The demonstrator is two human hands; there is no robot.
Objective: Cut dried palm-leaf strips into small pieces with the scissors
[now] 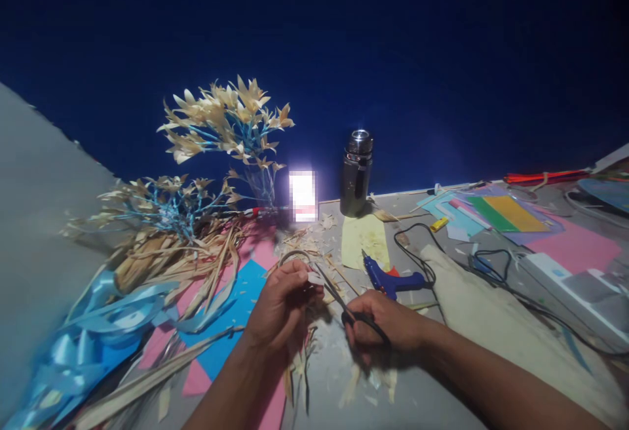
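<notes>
My left hand (282,302) is closed, with its thumb and forefinger pinching a small pale strip (315,278) that looks like dried husk. A thin curved band (296,254) arches just beyond those fingers; what it belongs to I cannot make out. Wrapped in the dark handles, my right hand (376,322) grips a pair of scissors (335,295). Their blades point up and left, close to the pale strip; whether they touch it is unclear. Husk scraps lie on the table under both hands. Past my right hand lies a blue glue gun (393,279).
Pale husk flowers on blue stems (223,122) stand at the back left, above dried husks (196,253) and blue ribbon (98,325). A dark flask (356,174) stands behind a yellow sheet (361,240). Black cords and a power strip (565,286) lie at right.
</notes>
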